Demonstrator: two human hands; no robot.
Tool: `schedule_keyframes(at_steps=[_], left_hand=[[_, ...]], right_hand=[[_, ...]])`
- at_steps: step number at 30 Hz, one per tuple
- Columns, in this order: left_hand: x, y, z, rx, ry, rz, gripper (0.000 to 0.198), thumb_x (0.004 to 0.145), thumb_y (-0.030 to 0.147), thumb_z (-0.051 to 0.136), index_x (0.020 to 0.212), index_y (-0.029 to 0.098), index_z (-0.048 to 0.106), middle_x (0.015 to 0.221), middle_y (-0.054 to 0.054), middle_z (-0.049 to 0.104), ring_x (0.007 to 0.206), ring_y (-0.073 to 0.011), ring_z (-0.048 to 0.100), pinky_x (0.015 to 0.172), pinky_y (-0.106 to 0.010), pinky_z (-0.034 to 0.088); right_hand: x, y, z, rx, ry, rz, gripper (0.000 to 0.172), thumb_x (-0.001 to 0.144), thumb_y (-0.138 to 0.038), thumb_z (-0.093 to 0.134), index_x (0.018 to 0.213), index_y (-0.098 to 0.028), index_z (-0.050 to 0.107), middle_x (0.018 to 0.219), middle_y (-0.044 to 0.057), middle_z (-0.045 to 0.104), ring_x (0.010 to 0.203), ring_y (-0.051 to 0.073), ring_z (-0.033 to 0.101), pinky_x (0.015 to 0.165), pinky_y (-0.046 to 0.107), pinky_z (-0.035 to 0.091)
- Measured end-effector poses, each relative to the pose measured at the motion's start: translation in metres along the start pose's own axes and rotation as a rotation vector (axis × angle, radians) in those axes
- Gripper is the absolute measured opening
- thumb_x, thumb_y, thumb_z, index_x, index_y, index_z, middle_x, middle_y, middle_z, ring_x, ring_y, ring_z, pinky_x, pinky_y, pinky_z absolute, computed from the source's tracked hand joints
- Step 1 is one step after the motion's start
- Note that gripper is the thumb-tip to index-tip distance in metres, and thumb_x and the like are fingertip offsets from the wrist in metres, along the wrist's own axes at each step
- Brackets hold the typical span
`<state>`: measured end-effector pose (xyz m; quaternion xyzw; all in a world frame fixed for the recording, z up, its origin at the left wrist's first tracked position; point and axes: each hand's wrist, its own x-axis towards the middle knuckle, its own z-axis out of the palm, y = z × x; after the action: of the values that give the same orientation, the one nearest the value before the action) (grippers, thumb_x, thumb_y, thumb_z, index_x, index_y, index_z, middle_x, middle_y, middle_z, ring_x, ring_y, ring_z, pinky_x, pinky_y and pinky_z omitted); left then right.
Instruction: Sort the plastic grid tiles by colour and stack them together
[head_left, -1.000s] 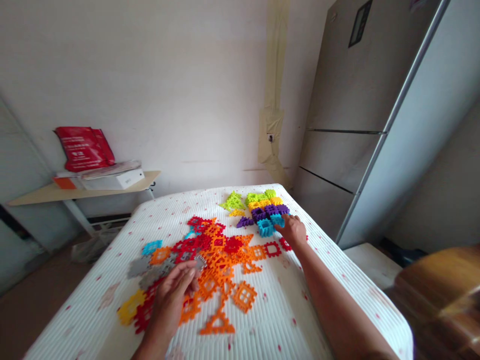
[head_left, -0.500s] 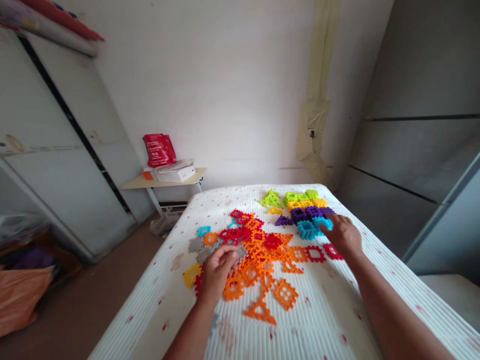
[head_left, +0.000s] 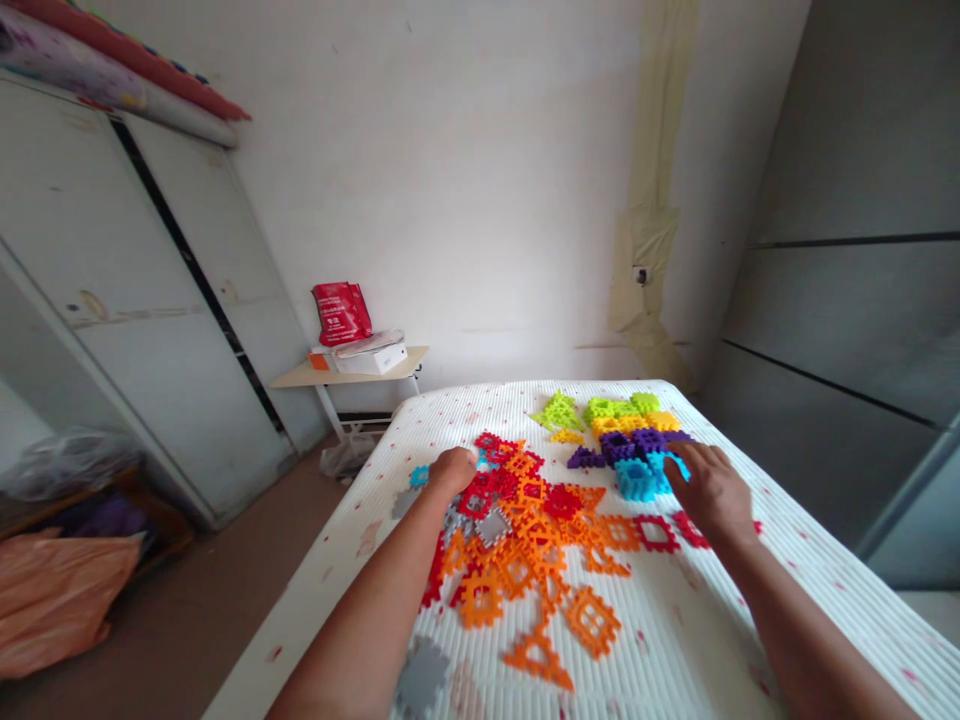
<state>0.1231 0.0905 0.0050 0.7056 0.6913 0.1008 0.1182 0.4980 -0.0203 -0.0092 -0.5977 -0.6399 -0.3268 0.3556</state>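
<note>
Over the far left part of a pile of toothed plastic building tiles, my left hand (head_left: 452, 473) is closed. Its fingertips are mostly hidden, beside a light-blue tile (head_left: 482, 461) and red tiles (head_left: 480, 492). On the right, my right hand (head_left: 711, 488) has its thumb and fingers around the edge of the light-blue tiles (head_left: 637, 480), which stand in a row. A grey square tile (head_left: 493, 527) lies on top of orange tiles (head_left: 536, 530) in the pile.
Behind the light-blue row stand purple (head_left: 619, 446), yellow (head_left: 630, 423) and lime-green tiles (head_left: 611, 408). A grey tile (head_left: 421, 680) lies near my left forearm. The bed (head_left: 675, 640) has a white ribbed cover. A small table (head_left: 352, 376) stands beyond its left side.
My left hand has let go of the grey tile, which now lies on the pile, and has reached farther forward. My right hand stays at the light-blue tiles. The view has shifted slightly.
</note>
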Motion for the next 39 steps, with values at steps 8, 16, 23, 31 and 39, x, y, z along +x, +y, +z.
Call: schedule_keyframes(at_steps=[8,16,23,31,39], left_hand=[[0.031,0.009,0.018,0.074,-0.042,-0.059,0.049,0.069,0.028,0.06,0.117,0.034,0.057,0.122,-0.004,0.06,0.108,-0.0239,0.057,0.083,-0.03,0.044],[0.042,0.016,0.022,0.125,-0.08,-0.025,0.066,0.068,0.025,0.062,0.13,0.039,0.045,0.125,-0.009,0.053,0.116,-0.0315,0.049,0.086,-0.038,0.043],[0.04,0.017,0.021,0.087,-0.057,0.138,0.057,0.07,0.012,0.058,0.123,0.034,0.054,0.122,-0.004,0.056,0.113,-0.0217,0.052,0.091,-0.027,0.04],[0.043,0.008,0.026,0.074,-0.032,0.14,0.044,0.065,0.016,0.065,0.108,0.026,0.061,0.115,-0.004,0.06,0.107,-0.0208,0.055,0.087,-0.026,0.042],[0.051,0.008,0.025,0.099,-0.121,0.19,0.032,0.078,0.031,0.062,0.107,0.018,0.058,0.109,-0.006,0.059,0.097,-0.0192,0.057,0.085,-0.037,0.046]], right_hand=[[-0.004,0.004,0.003,0.016,-0.025,0.01,0.026,0.087,-0.03,0.042,0.09,-0.018,0.064,0.088,0.007,0.067,0.079,0.021,0.056,0.066,0.03,0.044],[-0.004,0.0,0.003,0.047,-0.023,0.007,0.027,0.088,-0.03,0.041,0.089,-0.018,0.064,0.087,0.007,0.067,0.079,0.021,0.058,0.072,0.032,0.046],[-0.004,-0.005,0.0,0.082,-0.07,0.04,0.026,0.087,-0.029,0.04,0.09,-0.02,0.065,0.09,0.007,0.067,0.083,0.022,0.059,0.068,0.031,0.046],[-0.005,-0.005,0.003,0.076,-0.077,0.01,0.027,0.089,-0.029,0.041,0.09,-0.017,0.065,0.089,0.007,0.066,0.081,0.021,0.058,0.071,0.031,0.046],[-0.006,-0.005,0.004,0.098,-0.084,0.013,0.028,0.088,-0.028,0.041,0.088,-0.017,0.066,0.089,0.008,0.067,0.081,0.021,0.059,0.071,0.032,0.048]])
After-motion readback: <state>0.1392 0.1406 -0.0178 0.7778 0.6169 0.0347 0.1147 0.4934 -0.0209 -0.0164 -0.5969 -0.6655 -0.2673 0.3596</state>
